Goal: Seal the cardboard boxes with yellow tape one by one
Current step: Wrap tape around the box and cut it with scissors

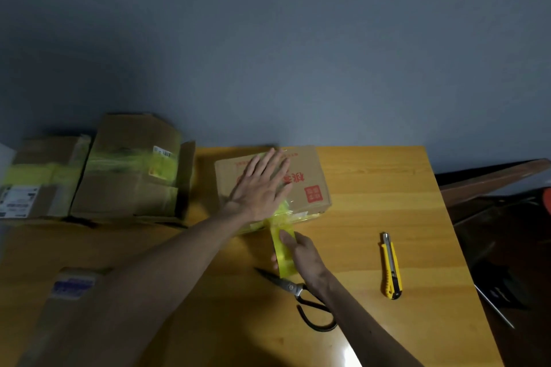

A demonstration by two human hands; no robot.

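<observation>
A flat cardboard box (310,170) with red print lies on the wooden table (387,197) at the back centre. My left hand (262,185) presses flat on its top, fingers straight and spread. A strip of yellow tape (280,214) runs over the box's near edge and down toward me. My right hand (301,250) grips the yellow tape roll (283,256) just in front of the box, thumb on top of the tape.
Two taped cardboard boxes (131,170) (38,179) stand at the back left. Another box (68,301) with a blue label sits at the near left. Scissors (301,298) lie under my right wrist. A yellow utility knife (391,267) lies to the right. Dark furniture stands past the table's right edge.
</observation>
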